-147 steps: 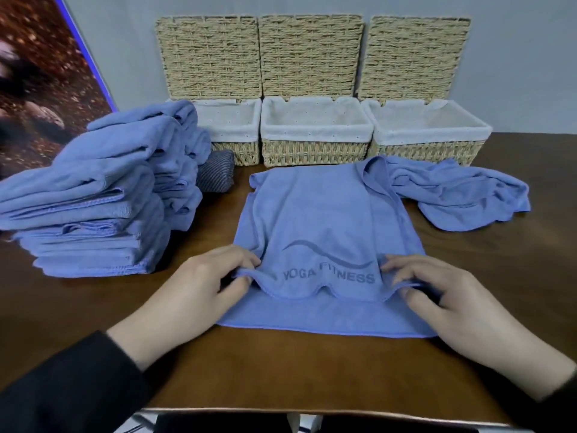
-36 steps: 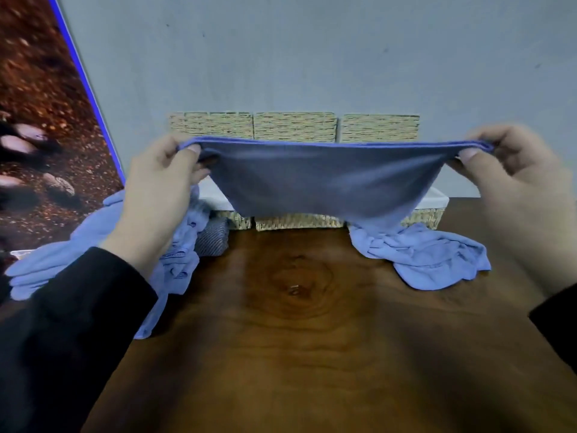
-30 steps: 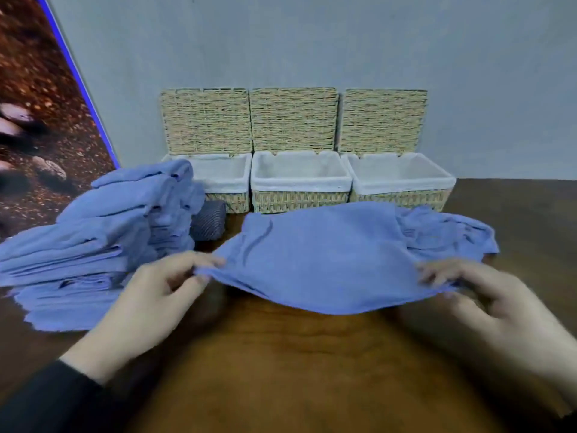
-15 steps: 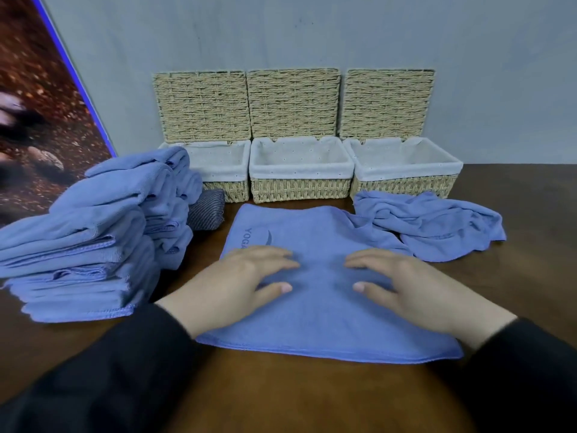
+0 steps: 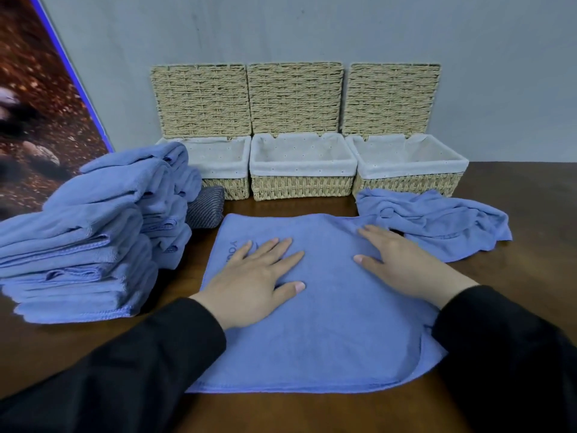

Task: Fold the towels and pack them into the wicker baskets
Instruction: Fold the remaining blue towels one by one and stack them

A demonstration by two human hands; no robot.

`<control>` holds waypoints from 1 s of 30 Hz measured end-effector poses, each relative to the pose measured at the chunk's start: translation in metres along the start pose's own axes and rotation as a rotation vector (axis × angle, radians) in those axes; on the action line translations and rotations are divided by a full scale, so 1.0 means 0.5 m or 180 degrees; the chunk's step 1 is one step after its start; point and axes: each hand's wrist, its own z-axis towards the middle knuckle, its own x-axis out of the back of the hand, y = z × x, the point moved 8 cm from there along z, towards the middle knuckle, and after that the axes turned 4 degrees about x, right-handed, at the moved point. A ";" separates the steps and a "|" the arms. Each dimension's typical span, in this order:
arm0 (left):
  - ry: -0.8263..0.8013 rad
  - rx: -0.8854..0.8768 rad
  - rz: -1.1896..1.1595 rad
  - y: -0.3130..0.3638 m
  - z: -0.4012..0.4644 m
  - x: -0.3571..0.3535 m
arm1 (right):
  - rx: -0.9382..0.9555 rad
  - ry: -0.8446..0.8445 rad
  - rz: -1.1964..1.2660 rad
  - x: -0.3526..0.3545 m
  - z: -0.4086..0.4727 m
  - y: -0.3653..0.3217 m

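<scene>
A blue towel (image 5: 324,326) lies folded flat on the brown table in front of me. My left hand (image 5: 256,279) presses flat on its left half, fingers spread. My right hand (image 5: 402,264) presses flat on its right half. Three wicker baskets with white liners stand in a row at the back: left (image 5: 229,190), middle (image 5: 301,187), right (image 5: 409,184). Their lids are up against the wall, and no towels show inside them. A crumpled blue towel (image 5: 437,220) lies in front of the right basket.
A tall stack of folded blue towels (image 5: 84,242) stands at the left. A dark grey rolled cloth (image 5: 206,210) sits between the stack and the left basket. A picture panel (image 5: 37,98) leans at far left. The grey wall (image 5: 312,26) is behind the baskets.
The towel was held up stretched between both hands, then laid down on the table. Both hands now press flat on it and have slid a little apart.
</scene>
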 end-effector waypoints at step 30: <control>0.0154 0.0027 -0.0118 -0.020 -0.027 -0.012 | 0.0403 -0.0804 -0.0561 0.088 0.098 -0.005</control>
